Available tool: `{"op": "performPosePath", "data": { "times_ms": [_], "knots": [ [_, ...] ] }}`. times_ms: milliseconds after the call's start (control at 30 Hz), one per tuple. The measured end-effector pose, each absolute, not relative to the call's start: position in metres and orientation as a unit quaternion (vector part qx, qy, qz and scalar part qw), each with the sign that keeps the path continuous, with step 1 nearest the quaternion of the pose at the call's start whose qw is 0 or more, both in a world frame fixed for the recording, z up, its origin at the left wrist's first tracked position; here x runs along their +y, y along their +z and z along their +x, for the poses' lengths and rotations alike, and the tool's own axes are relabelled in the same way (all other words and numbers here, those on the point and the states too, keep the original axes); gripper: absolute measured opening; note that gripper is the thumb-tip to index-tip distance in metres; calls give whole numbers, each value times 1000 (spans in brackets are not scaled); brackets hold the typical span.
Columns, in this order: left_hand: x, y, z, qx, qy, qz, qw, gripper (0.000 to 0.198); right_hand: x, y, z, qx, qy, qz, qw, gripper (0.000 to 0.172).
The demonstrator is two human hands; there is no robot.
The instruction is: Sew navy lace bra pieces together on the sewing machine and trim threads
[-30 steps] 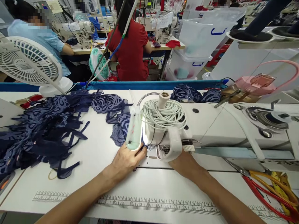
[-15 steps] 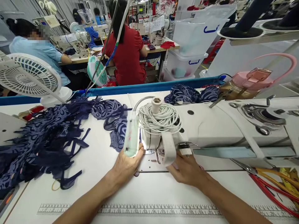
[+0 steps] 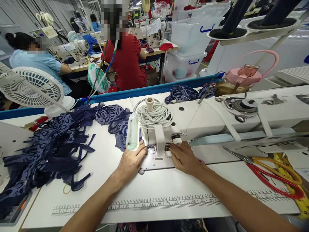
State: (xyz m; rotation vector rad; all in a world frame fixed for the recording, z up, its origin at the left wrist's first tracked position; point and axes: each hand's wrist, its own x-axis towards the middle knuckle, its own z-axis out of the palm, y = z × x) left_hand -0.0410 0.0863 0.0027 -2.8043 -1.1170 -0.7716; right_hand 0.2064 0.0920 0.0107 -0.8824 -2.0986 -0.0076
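Note:
My left hand point(image 3: 132, 158) is low on the white sewing machine bed, left of the needle area, with its fingers together. At its fingertips is a navy patterned fabric piece point(image 3: 121, 133), partly hidden by a pale green strip-shaped lamp point(image 3: 132, 132). My right hand point(image 3: 184, 158) is on the other side of the sewing machine head point(image 3: 160, 138), its fingers curled in close to the presser foot. Those fingertips are largely covered, and whatever they grip cannot be made out. White cord lies coiled point(image 3: 154, 115) on top of the head.
Navy fabric pieces point(image 3: 55, 145) are heaped at left, and another navy bundle point(image 3: 181, 93) sits behind the machine. Red-handled scissors point(image 3: 272, 180) and a yellow tape measure point(image 3: 285, 167) lie at right. A white fan point(image 3: 36, 87) and a pink-lidded bottle point(image 3: 241, 77) stand behind. Two co-workers sit beyond.
The view has shifted and tilted, bringing the table's front edge into sight. Both hands keep nearly the same places beside the machine head; the right hand's fingers show slightly more.

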Motion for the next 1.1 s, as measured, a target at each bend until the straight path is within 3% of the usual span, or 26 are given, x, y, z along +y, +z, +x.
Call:
{"op": "performPosePath", "data": {
  "times_ms": [167, 433, 533, 633, 733, 867, 1000, 1100],
  "knots": [
    [87, 3, -41, -410, -238, -881, -1, 18, 96, 6, 204, -852, -10, -331, 406, 18],
    [74, 14, -57, -488, -235, -841, -17, 17, 97, -2, 206, -864, 5, -323, 387, 28],
    [51, 22, -59, -513, -257, -819, -28, 15, 85, 4, 194, -869, 20, -320, 378, 22],
    [26, 31, -52, -509, -300, -806, -34, 19, 65, 14, 163, -868, 96, -334, 353, 8],
    [8, 50, -43, -472, -328, -817, -46, 25, 45, 25, 126, -806, 275, -392, 348, 14],
    [2, 94, -53, -477, -349, -773, -233, 21, 35, 50, 110, -716, 454, -370, 380, 8],
    [7, 119, -73, -519, -358, -643, -435, 24, 30, 85, 136, -658, 601, -321, 321, 18],
    [10, 113, -70, -507, -361, -593, -511, 28, 20, 94, 148, -631, 631, -346, 291, 15]
  ]
}}
